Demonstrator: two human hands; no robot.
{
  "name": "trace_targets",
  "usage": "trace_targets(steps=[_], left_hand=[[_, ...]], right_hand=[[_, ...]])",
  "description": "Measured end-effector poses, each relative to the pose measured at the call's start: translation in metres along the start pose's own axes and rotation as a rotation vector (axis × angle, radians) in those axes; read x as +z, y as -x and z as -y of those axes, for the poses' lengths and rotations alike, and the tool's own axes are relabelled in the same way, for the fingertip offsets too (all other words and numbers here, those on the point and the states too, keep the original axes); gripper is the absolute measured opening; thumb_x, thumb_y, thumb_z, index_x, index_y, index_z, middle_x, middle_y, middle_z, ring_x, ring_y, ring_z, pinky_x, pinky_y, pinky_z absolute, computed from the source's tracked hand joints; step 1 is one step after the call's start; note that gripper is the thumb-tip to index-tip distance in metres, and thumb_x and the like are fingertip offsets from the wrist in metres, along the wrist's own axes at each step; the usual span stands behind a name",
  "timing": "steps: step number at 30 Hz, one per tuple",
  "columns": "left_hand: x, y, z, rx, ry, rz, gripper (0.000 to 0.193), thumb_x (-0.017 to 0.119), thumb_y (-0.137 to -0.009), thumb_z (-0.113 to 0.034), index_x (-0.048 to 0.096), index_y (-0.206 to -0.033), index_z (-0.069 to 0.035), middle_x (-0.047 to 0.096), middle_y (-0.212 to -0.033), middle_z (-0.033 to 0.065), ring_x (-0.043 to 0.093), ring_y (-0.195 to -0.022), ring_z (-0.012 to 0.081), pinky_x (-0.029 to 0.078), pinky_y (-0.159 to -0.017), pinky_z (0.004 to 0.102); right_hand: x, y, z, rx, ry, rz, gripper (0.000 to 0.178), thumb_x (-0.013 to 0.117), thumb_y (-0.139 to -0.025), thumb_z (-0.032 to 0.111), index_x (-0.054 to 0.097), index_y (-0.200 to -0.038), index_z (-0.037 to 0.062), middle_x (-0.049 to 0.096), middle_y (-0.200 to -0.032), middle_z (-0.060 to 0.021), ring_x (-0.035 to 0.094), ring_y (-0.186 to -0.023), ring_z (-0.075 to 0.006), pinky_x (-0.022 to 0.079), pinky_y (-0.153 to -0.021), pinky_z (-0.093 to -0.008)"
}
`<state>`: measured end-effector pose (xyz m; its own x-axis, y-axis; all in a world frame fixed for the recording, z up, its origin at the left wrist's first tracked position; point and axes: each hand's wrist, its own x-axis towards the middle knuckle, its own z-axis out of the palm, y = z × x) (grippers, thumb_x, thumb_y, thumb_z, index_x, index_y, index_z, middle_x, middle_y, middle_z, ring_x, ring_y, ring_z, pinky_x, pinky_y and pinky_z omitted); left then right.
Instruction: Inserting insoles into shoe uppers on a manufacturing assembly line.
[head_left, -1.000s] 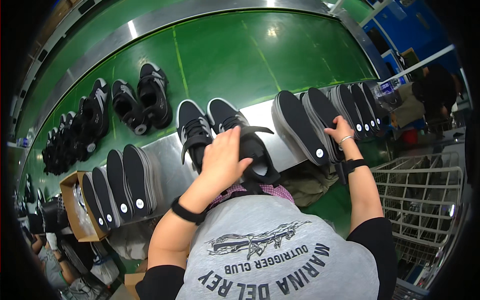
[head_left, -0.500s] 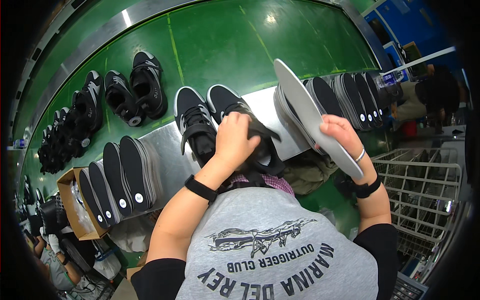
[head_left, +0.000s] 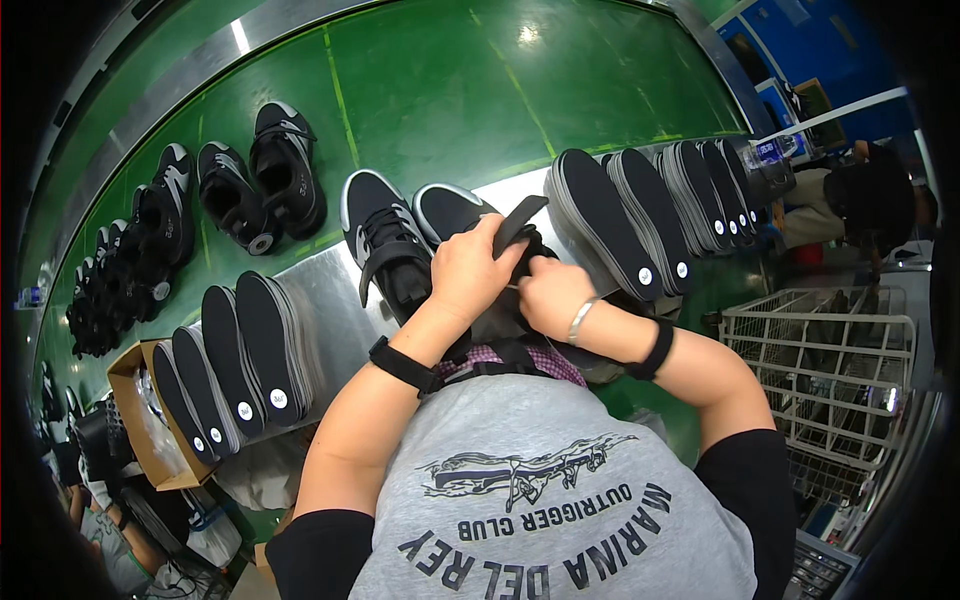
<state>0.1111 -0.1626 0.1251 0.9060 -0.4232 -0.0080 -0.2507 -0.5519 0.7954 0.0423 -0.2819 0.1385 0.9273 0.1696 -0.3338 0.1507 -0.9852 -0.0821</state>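
Note:
Two black shoes with silver-grey toe edging stand side by side before me: the left shoe (head_left: 388,225) and the right shoe (head_left: 440,205). My left hand (head_left: 468,268) is closed on the right shoe's upper, its thumb near the raised black strap (head_left: 520,224). Fingers curled, my right hand (head_left: 558,298) pushes into the opening of that same shoe. A thin pale edge of an insole (head_left: 513,287) shows by its fingertips; the rest is hidden inside the shoe. The left shoe's strap (head_left: 385,255) lies loose across it.
Stacks of black-topped insoles stand at right (head_left: 600,215) and left (head_left: 268,345). More black shoes (head_left: 285,170) line the green table (head_left: 430,80) at left. A cardboard box (head_left: 130,410) sits beyond the left stacks. A wire cart (head_left: 820,370) and a seated person (head_left: 870,205) are at right.
My right hand has moved left and down from beside the right stacks, taking the insole into the right shoe. The strap under my left hand now stands raised.

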Motion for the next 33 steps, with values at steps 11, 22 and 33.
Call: trace_targets(steps=[11,22,33], left_hand=[[0.007,-0.002,0.005,0.005,-0.056,-0.016,0.021,0.054,-0.078,-0.026,0.053,-0.081,-0.006,0.057,-0.059,0.0173,0.057,-0.058,0.0367,0.046,-0.055,0.0446],[0.013,-0.004,0.0,-0.024,-0.073,0.028,0.021,0.054,-0.078,-0.023,0.055,-0.088,-0.005,0.058,-0.065,0.0169,0.057,-0.064,0.0354,0.044,-0.058,0.0427],[0.018,-0.007,0.004,-0.003,-0.071,-0.01,0.021,0.054,-0.078,-0.026,0.053,-0.083,-0.005,0.058,-0.062,0.0185,0.057,-0.061,0.038,0.046,-0.057,0.0454]], right_hand=[[-0.055,0.047,-0.013,0.117,0.162,0.315,0.033,0.061,-0.067,0.03,0.055,-0.087,0.005,0.054,-0.087,-0.0123,0.054,-0.082,-0.0256,0.042,-0.071,-0.0392],[0.032,-0.028,-0.027,0.05,-0.033,0.33,0.017,0.056,-0.069,0.017,0.063,-0.074,0.0028,0.06,-0.077,-0.0186,0.06,-0.076,-0.0285,0.048,-0.067,-0.0369],[0.021,-0.037,-0.018,0.074,0.177,0.624,0.02,0.059,-0.07,0.013,0.065,-0.087,0.0048,0.063,-0.091,-0.0107,0.061,-0.086,-0.022,0.049,-0.07,-0.0308]])
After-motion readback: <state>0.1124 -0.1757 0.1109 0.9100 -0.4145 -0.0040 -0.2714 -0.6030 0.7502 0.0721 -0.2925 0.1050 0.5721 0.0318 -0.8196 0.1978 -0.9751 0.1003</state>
